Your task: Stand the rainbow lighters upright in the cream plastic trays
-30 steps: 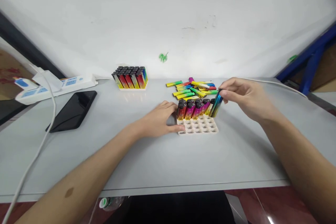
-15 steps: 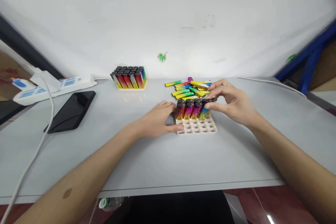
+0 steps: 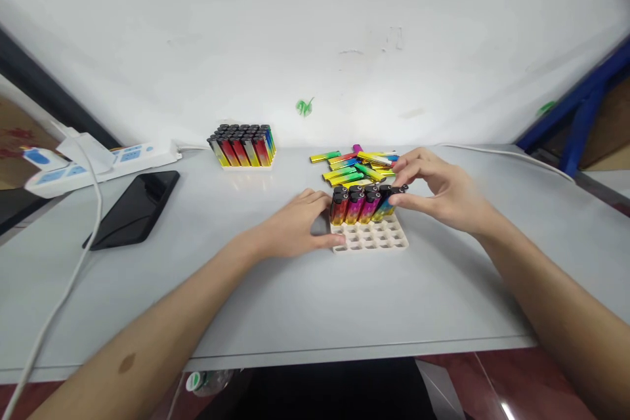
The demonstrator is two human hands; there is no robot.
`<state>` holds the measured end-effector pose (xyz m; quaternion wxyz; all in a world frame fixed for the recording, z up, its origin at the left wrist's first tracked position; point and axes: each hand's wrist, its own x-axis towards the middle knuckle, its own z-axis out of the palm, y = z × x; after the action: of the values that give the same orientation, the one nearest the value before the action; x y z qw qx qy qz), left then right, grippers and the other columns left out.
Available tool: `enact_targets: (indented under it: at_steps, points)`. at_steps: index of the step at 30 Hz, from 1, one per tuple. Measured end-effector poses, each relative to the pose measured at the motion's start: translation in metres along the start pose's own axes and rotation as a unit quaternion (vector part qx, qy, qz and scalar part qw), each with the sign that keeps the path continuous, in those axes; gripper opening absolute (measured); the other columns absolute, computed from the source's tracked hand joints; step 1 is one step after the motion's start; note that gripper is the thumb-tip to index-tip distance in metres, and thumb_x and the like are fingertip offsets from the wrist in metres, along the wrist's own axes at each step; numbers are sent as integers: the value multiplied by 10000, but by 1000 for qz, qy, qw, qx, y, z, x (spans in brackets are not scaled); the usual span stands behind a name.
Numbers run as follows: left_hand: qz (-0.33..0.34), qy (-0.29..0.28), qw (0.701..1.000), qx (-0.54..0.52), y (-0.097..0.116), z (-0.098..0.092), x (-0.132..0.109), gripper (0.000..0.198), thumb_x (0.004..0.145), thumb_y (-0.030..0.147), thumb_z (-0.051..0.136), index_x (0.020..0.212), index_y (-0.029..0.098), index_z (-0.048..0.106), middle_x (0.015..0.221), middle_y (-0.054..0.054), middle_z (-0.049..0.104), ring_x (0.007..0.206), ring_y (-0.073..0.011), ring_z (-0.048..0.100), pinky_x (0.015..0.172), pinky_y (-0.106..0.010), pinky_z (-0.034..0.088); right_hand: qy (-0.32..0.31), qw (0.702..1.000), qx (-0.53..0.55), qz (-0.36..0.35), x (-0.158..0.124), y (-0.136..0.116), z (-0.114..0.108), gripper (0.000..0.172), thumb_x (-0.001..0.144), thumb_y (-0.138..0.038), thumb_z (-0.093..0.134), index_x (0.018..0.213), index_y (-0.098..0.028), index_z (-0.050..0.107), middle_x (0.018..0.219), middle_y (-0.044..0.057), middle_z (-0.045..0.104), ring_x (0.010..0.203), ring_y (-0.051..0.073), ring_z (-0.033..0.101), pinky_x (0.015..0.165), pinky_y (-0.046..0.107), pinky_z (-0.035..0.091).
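Observation:
A white tray with a grid of holes (image 3: pixel 373 241) lies on the grey table. Colourful lighters with black tops (image 3: pixel 354 207) stand upright in its back rows, while its front holes show bare. My left hand (image 3: pixel 300 223) grips the tray's left side, thumb at the front left corner and fingers behind. At the back right, my right hand (image 3: pixel 433 187) pinches a lighter with a black top (image 3: pixel 398 190) between thumb and fingers; its lower part is mostly hidden. Behind the tray lies a loose pile of shiny lighters (image 3: pixel 346 176).
A second white tray (image 3: pixel 247 168), filled with upright lighters (image 3: pixel 243 146), stands at the back left. Farther left are a black phone (image 3: pixel 132 210), a power strip (image 3: pixel 140 155) and a white cable (image 3: pixel 73 285). A white wall borders the table's back.
My right hand has shifted slightly right with the lighter, uncovering more of the black top beside it. My left hand has stayed on the tray.

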<state>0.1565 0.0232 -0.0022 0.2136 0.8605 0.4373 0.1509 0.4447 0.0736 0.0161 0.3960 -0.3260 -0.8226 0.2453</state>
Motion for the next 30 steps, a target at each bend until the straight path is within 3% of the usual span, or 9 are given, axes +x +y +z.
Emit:
enact_targets:
  at_steps: [10, 16, 23, 30]
  points:
    - [2, 0, 1000, -1, 0, 0, 0, 550, 888, 658, 632, 1183, 197, 581, 1208, -127, 634, 1170, -320, 544, 1030, -473, 451, -12, 998, -65, 2, -2, -4, -9, 295, 757, -547, 842, 824, -281, 734, 1080, 86, 667, 1116, 317, 616, 929, 481, 526]
    - [0, -5, 1000, -3, 1, -1, 0, 543, 886, 652, 641, 1158, 185, 583, 1193, -125, 632, 1166, -313, 540, 1023, -453, 454, -22, 999, -43, 2, -1, -8, -6, 290, 748, -528, 856, 872, -292, 741, 1058, 74, 673, 1053, 292, 631, 873, 441, 540]
    - [-3, 1, 1000, 3, 2, -1, 0, 563, 879, 723, 588, 1093, 202, 586, 1169, -119, 632, 1140, -321, 547, 1005, -470, 457, 128, 976, -103, 141, 3, 21, 1, 323, 940, -566, 606, 915, -254, 687, 967, 87, 728, 897, 262, 648, 808, 411, 512]
    - [2, 7, 1000, 0, 3, -1, 0, 568, 873, 736, 593, 1067, 202, 583, 1170, -118, 638, 1149, -320, 550, 1012, -472, 458, 47, 961, -215, 167, 8, 50, 22, 331, 860, -537, 675, 856, -209, 715, 939, 95, 699, 807, 250, 613, 767, 392, 470]
